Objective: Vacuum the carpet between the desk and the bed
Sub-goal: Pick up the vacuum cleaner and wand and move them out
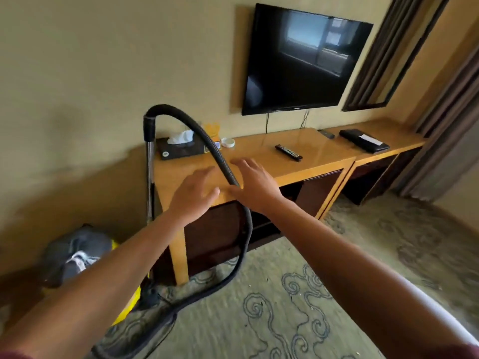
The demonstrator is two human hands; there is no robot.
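Note:
A yellow and grey vacuum cleaner stands on the floor at the left, beside the wooden desk. Its metal wand leans upright against the desk's left end. The black hose arcs from the wand's top, crosses the desk's front edge and drops to the patterned carpet. My left hand and my right hand reach out on either side of the hose with fingers spread, holding nothing. A white strip at the lower right edge may be the bed; I cannot tell.
On the desk lie a tissue box, a small white dish and a remote. A lower side table carries a black box. A TV hangs above. Curtains fall at the right.

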